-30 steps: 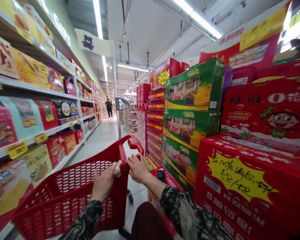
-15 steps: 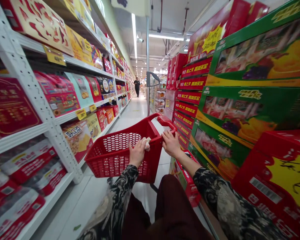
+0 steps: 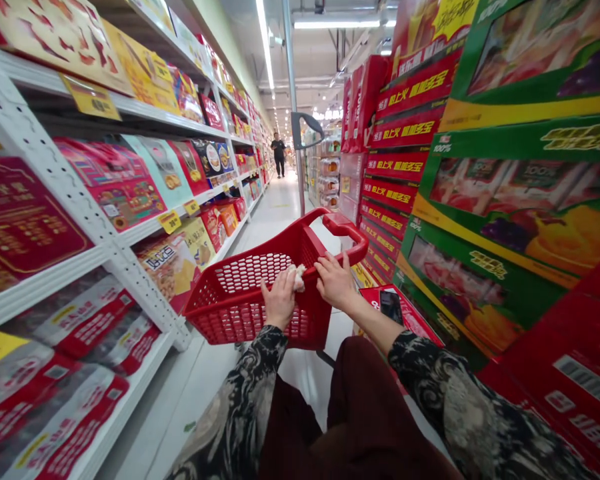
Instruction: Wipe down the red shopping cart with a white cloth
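A red plastic shopping cart [image 3: 230,315] with a perforated basket stands in front of my knees, turned sideways. My left hand [image 3: 281,300] rests at its near rim, fingers bent over a crumpled white tissue [image 3: 299,277]. The tissue sticks out beside the index finger and touches the rim. Just to the right, my right hand [image 3: 336,281] curls over the rim at the basket's corner, below the red handle [image 3: 353,241]. The fingertips of this hand lie on the rim, and its thumb is partly hidden.
White shelves [image 3: 140,293] of packaged snacks line the left side. Stacked red cartons [image 3: 403,133] and green fruit boxes [image 3: 510,200] rise on the right. A dark phone-like object [image 3: 391,305] lies on a low red box. A metal pole [image 3: 293,73] stands ahead; a person [image 3: 279,155] is farther down the aisle.
My view has tilted down and shifted. My right hand has slid a little left along the rim, away from the handle. The distant person appears nearer. The dark object on the low box now shows.
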Tool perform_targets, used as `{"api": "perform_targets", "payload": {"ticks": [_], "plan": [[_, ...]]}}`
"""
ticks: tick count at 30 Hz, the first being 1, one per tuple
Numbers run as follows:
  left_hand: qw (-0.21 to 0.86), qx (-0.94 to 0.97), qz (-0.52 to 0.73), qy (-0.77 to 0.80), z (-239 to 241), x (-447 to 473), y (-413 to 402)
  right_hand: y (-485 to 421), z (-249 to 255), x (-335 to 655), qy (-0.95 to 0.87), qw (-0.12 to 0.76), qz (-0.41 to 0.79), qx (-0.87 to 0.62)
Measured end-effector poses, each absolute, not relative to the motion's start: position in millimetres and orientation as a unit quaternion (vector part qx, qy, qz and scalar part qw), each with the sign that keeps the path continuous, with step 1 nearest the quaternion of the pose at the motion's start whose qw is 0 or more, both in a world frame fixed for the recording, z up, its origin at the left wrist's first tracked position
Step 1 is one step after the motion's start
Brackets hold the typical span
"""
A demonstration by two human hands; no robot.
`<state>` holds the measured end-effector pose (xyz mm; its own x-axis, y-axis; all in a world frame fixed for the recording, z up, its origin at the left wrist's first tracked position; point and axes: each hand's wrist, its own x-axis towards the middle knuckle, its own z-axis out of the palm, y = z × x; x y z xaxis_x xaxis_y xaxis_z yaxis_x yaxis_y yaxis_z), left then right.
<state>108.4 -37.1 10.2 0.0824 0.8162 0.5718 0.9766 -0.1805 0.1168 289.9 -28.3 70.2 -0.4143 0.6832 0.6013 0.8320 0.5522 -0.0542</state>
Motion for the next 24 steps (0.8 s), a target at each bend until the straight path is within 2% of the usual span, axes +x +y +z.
{"api": "perform_targets", "payload": {"ticks": [8,17,24], "plan": [[0.156,-0.642,-0.268,-0.701,-7,26,-60,-24,58,295,-0.839,0.307,-0.123,-0.433],[0.139,-0.694,-0.248,-0.662,7,74,-43,-12,56,297,-0.833,0.309,-0.147,-0.436],[0.156,-0.621,-0.228,-0.733,-17,-25,-66,-5,52,306,-0.833,0.311,-0.171,-0.425]]}}
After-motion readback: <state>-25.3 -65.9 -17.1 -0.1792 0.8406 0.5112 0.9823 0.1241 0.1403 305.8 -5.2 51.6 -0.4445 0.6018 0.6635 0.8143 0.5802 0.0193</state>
